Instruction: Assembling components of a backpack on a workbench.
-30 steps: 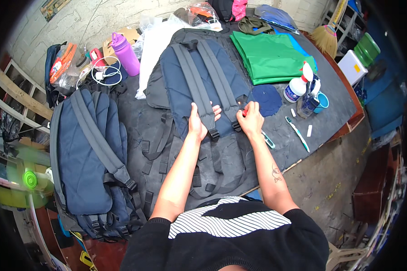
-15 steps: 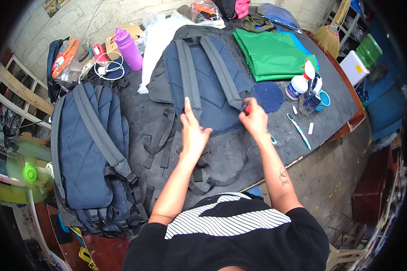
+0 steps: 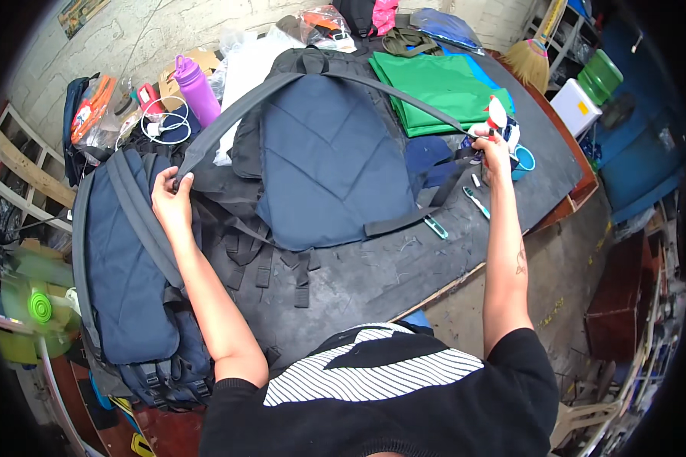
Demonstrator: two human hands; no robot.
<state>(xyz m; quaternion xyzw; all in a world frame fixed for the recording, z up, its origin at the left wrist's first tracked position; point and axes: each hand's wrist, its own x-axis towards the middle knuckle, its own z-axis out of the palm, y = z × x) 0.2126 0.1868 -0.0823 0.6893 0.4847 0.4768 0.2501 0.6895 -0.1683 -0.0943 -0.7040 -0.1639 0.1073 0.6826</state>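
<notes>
A dark blue backpack lies back panel up on the black tabletop, its quilted panel facing me. Its two grey shoulder straps are spread wide apart. At the left, my left hand is closed on the lower end of the left shoulder strap, over the neighbouring bag. My right hand is closed on the end of the right shoulder strap, pulled out to the right near a spray bottle. Something small and red shows at the right fingers; its kind is unclear. Black webbing trails from the backpack's lower right side.
A second blue backpack fills the table's left side. Folded green sheeting, a purple bottle, a blue cup and a toothbrush lie around. A green-handled tool sits by the front edge.
My hands have moved apart, left and right, drawing the shoulder straps out sideways from the back panel. The left hand, earlier open over a strap, is now closed on it.
</notes>
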